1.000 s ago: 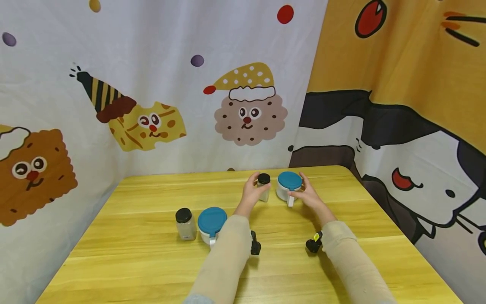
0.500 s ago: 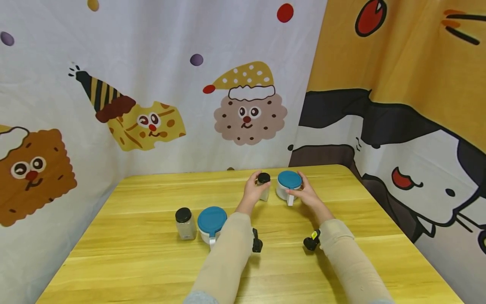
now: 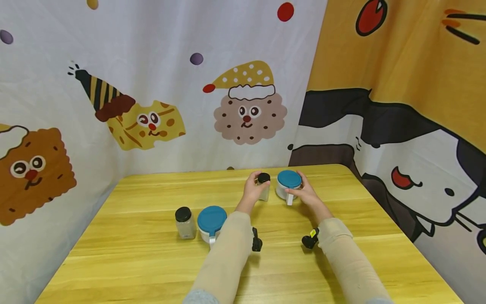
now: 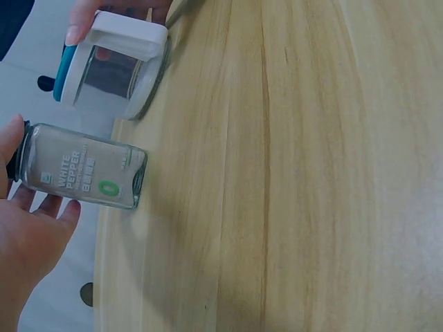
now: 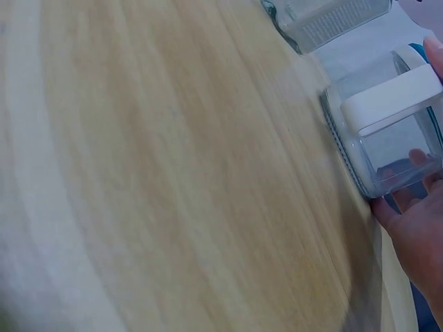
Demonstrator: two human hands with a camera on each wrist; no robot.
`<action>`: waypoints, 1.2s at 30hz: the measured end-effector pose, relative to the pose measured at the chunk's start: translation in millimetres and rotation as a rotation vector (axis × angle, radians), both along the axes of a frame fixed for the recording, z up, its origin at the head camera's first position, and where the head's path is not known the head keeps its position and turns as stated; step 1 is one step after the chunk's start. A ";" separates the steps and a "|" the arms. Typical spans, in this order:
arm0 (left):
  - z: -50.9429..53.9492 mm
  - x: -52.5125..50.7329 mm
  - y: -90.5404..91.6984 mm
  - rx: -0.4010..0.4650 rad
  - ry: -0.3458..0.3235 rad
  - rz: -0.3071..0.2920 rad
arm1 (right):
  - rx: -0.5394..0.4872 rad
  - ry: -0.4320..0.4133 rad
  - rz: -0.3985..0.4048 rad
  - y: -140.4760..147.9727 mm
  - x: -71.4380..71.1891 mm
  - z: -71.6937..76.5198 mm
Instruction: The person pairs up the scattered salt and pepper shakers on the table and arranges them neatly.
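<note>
Near the table's back edge my left hand [image 3: 251, 192] grips a small glass jar [image 3: 264, 194] with a black lid. Its label reads white pepper in the left wrist view, where the jar [image 4: 83, 166] has my left hand's [image 4: 31, 235] thumb and fingers round its lid end. Just right of it, my right hand [image 3: 308, 194] holds a clear container [image 3: 282, 192] with a blue lid and white handle. In the right wrist view my right hand [image 5: 419, 235] has its fingers behind and below that container [image 5: 394, 104]. Both items stand upright, a small gap apart.
Nearer on the left of the wooden table [image 3: 136, 261] stand a second black-lidded jar [image 3: 186, 228] and a second blue-lidded container [image 3: 211, 220], partly behind my left sleeve. A printed curtain [image 3: 159, 50] hangs behind the table.
</note>
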State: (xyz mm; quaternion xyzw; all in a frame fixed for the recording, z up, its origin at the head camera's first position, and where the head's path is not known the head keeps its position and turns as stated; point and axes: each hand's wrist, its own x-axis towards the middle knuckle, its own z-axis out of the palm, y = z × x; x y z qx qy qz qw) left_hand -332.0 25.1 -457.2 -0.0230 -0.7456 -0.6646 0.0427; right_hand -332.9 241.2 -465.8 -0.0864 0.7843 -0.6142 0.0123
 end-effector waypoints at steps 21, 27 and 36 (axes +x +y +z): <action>-2.2 3.7 -0.4 0.016 0.056 0.046 | 0.034 -0.033 -0.136 -2.1 -16.3 -26.7; -5.5 3.9 1.1 -0.002 0.062 0.081 | 0.032 -0.035 -0.182 -7.1 -13.7 -25.3; -6.9 5.8 1.7 0.023 0.063 0.093 | 0.038 -0.007 -0.218 -8.9 -13.9 -27.2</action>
